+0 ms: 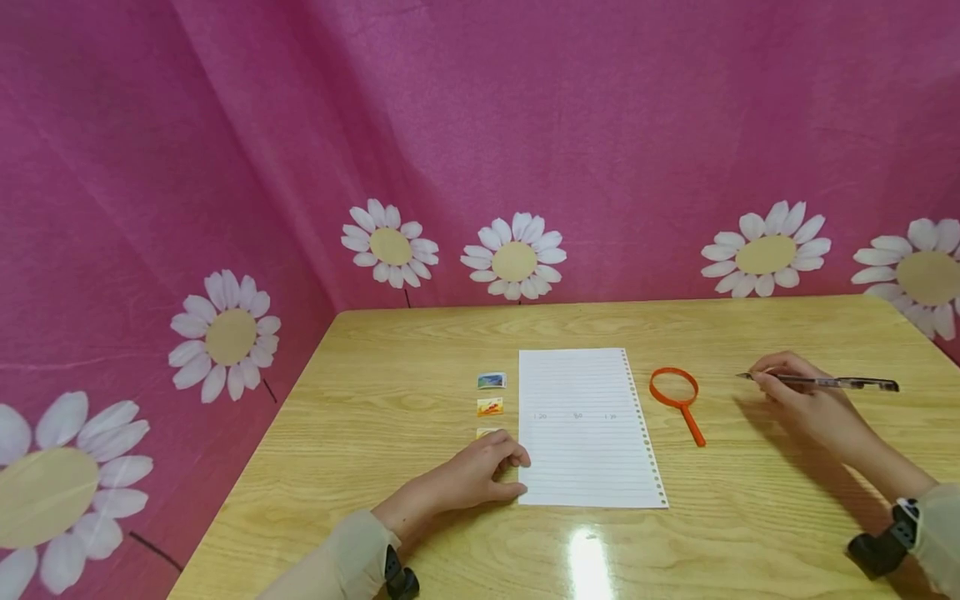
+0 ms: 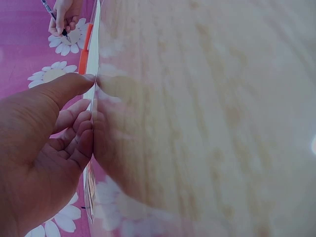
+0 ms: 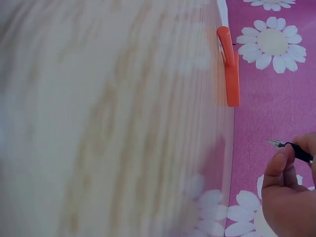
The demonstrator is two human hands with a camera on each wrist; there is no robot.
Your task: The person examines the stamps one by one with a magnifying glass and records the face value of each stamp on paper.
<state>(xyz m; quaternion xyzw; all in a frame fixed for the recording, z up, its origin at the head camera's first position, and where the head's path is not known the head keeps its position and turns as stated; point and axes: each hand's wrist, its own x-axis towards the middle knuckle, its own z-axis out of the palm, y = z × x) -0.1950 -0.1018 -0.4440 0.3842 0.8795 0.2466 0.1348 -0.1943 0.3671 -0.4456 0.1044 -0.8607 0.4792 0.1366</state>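
A lined sheet of paper (image 1: 577,467) with punched holes down its right side lies on the table, a row of small faint numbers written across it. At its lower left edge rests my left hand (image 1: 480,473), thumb and fingertips touching the margin, fingers loosely bent. Under or beside that hand a small yellow card (image 1: 487,432) is partly covered. Right of the paper, my right hand (image 1: 813,408) pinches a pen (image 1: 847,382) above the table, its tip pointing left. The pen's metal tip (image 3: 275,142) also shows in the right wrist view.
An orange-red magnifying glass (image 1: 693,425) lies between the paper and my right hand. Left of the paper are a yellow picture card (image 1: 490,407) and a blue-green one (image 1: 492,381). A pink flowered curtain (image 1: 630,150) stands behind the wooden table (image 1: 360,400).
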